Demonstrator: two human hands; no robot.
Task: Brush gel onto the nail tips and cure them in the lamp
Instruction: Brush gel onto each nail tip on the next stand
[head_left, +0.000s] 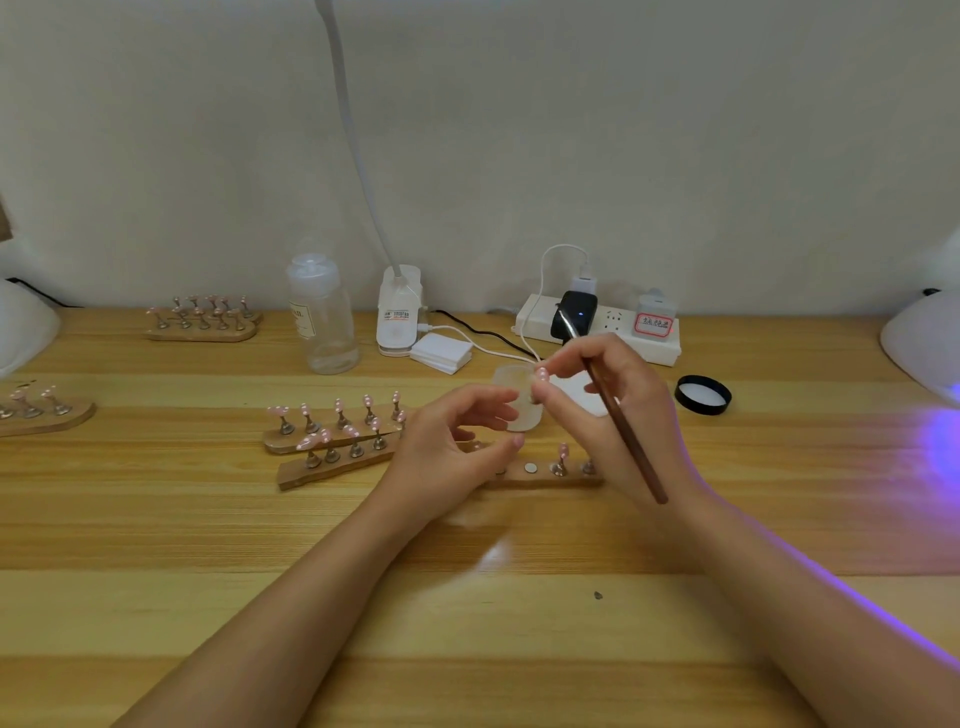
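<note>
- Pink nail tip on its small metal stand (540, 375): pinched in my right hand (608, 405) fingertips, raised above the light wooden desk (467, 597), just in front of the frosted gel jar (511, 384).
- Right grip also closed round the thin brown wooden brush (623, 426), handle slanting down to the right.
- Left hand (457, 441): fingers half curled, loosely open, holding nothing, just beside the jar.
- Wooden holder strip (540, 475) lies under both hands.
- Black jar lid (703, 394) to the right; purple lamp glow (940, 441) at the right edge.
</note>
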